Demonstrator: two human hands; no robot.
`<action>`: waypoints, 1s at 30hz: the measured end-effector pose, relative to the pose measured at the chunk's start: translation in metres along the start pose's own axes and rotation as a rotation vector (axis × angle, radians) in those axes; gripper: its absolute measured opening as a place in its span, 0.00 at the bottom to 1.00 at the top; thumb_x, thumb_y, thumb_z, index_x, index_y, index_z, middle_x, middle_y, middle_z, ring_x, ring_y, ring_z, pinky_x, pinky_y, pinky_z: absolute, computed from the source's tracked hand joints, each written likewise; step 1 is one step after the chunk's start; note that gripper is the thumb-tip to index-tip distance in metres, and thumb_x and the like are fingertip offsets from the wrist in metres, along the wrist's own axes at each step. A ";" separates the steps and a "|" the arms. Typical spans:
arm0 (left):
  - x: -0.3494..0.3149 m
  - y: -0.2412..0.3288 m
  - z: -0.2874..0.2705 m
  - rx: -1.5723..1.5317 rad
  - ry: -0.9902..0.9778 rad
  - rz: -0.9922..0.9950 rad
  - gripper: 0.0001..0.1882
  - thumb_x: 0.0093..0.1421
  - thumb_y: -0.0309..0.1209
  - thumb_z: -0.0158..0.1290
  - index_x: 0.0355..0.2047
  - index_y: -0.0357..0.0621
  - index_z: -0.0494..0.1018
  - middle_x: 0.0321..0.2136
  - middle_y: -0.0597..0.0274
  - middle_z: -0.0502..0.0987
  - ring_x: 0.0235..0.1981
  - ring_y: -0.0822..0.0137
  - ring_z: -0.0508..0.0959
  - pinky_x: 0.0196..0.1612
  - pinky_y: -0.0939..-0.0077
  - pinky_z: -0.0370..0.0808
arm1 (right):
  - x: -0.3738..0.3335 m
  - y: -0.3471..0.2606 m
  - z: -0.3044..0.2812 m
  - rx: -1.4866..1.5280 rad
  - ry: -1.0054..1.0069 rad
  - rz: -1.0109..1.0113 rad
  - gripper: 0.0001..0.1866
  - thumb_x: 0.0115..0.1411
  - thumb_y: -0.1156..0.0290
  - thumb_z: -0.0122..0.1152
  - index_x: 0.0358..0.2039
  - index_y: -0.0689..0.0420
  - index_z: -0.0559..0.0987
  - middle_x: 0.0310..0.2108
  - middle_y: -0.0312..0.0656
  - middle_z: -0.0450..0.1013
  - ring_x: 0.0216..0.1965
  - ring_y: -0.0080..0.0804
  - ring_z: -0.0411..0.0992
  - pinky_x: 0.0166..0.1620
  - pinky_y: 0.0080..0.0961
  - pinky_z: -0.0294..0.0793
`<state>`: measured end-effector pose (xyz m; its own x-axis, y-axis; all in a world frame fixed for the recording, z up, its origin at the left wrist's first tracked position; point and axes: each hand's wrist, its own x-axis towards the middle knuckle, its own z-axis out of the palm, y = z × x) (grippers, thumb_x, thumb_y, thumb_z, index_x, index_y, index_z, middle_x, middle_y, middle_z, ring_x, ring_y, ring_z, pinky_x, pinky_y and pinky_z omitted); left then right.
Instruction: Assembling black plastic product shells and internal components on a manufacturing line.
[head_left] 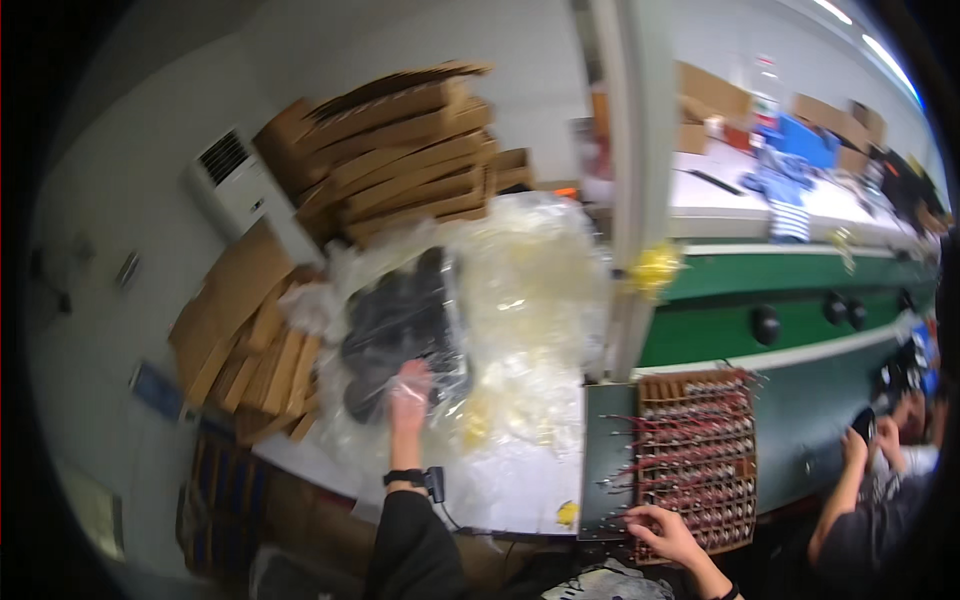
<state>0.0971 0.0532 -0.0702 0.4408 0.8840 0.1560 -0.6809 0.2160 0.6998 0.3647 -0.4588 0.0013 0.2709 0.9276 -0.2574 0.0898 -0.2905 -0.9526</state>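
My left hand (408, 400) reaches forward onto a clear plastic bag (455, 335) with dark rounded pieces (395, 305) inside. Plastic film lies around its fingers, which are blurred, so their grip does not show. Low on the right, my right hand (668, 535) is at the near left corner of a brown divided tray (697, 455). Its fingers are curved and apart, with nothing visible between them. Rows of small metallic parts with red wires (670, 425) fill the tray, some wires sticking out past its left edge.
Crumpled clear plastic (530, 300) covers much of the white table (520, 505). Flattened cardboard boxes (400, 150) are stacked behind and at left. A post (630, 190) wrapped with yellow tape (655, 268) rises beside the green bench (800, 390). Another person's hands (870, 445) work at far right.
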 end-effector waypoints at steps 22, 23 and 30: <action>-0.127 0.038 0.092 1.964 0.251 0.299 0.22 0.55 0.37 0.58 0.45 0.37 0.68 0.38 0.46 0.74 0.41 0.48 0.73 0.47 0.61 0.69 | 0.033 -0.031 0.034 -0.076 -0.226 -0.112 0.14 0.58 0.72 0.60 0.43 0.64 0.75 0.37 0.42 0.77 0.39 0.26 0.75 0.45 0.23 0.74; -0.141 0.032 0.087 1.972 0.259 0.261 0.22 0.55 0.37 0.58 0.45 0.37 0.68 0.38 0.46 0.74 0.41 0.48 0.73 0.47 0.61 0.69 | 0.040 -0.021 0.037 -0.068 -0.253 -0.078 0.13 0.58 0.73 0.60 0.43 0.64 0.75 0.36 0.42 0.77 0.38 0.25 0.75 0.43 0.23 0.74; -0.268 -0.015 0.131 0.933 0.457 0.196 0.08 0.66 0.31 0.45 0.37 0.39 0.68 0.25 0.68 0.71 0.28 0.79 0.69 0.32 0.85 0.66 | 0.055 -0.023 0.042 -0.084 -0.302 -0.198 0.19 0.56 0.68 0.63 0.46 0.63 0.73 0.40 0.45 0.74 0.41 0.30 0.74 0.44 0.25 0.72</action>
<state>0.0658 -0.2407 -0.0312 -0.0224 0.9829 0.1828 0.0889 -0.1801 0.9796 0.3367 -0.3916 0.0022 -0.0539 0.9917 -0.1172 0.1939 -0.1047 -0.9754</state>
